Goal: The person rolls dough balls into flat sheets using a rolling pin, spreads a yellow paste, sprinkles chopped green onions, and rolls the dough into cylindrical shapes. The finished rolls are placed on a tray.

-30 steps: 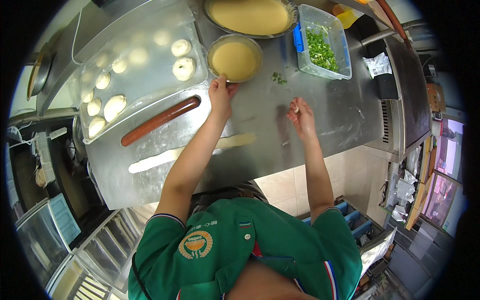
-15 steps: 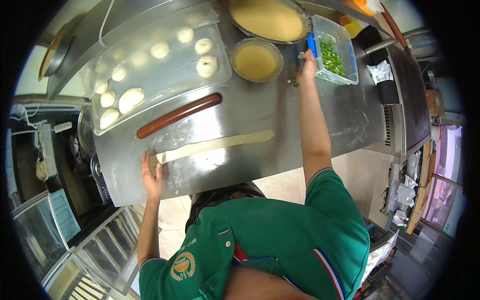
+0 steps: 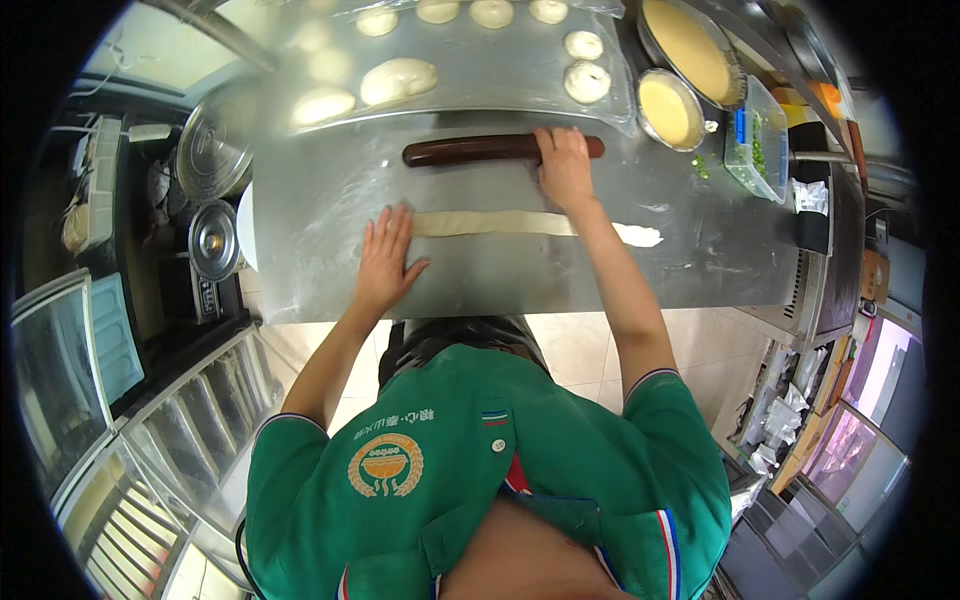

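Note:
A long flat strip of pale dough (image 3: 510, 223) lies across the steel worktop (image 3: 700, 260). My left hand (image 3: 385, 258) rests flat with fingers spread on the strip's left end. Behind the strip lies a dark brown rolling pin (image 3: 470, 150). My right hand (image 3: 563, 167) is laid over the pin's right part, fingers curled on it.
Several round dough balls (image 3: 398, 80) sit on a floured sheet at the back. Two metal bowls of yellow batter (image 3: 668, 108) stand at the back right, beside a clear tub of chopped greens (image 3: 760, 150). Pot lids (image 3: 212, 240) lie left of the worktop.
My right hand has come back from the tub of greens to the rolling pin. My left hand has moved up from the table's near edge onto the dough strip's left end.

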Action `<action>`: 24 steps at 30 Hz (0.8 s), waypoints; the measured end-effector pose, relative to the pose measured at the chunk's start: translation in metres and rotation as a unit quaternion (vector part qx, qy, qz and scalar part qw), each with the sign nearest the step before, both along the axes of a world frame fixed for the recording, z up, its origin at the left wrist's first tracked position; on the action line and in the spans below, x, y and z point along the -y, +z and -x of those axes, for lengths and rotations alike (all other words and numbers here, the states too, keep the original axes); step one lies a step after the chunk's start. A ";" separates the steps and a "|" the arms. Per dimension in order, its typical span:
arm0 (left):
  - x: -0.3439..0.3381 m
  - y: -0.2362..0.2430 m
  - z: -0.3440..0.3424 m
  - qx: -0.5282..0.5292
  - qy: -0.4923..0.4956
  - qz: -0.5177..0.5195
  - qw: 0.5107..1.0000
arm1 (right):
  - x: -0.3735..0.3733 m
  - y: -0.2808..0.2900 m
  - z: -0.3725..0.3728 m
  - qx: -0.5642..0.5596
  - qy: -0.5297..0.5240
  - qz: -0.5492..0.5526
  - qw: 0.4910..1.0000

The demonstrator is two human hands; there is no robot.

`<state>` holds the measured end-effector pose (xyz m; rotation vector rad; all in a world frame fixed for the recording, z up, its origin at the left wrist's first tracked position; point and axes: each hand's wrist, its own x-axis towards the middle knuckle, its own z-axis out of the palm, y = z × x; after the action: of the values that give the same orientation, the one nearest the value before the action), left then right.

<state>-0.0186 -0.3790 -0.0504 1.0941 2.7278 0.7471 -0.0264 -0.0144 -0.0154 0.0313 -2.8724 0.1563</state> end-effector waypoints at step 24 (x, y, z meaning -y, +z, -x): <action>0.004 0.056 0.031 -0.153 -0.057 0.059 0.985 | 0.069 0.021 -0.117 -0.050 0.013 0.043 0.998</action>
<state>-0.0498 -0.3830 0.0053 1.4277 2.8744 0.4242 0.0910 -0.0837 0.0061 0.0579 -2.7631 0.2743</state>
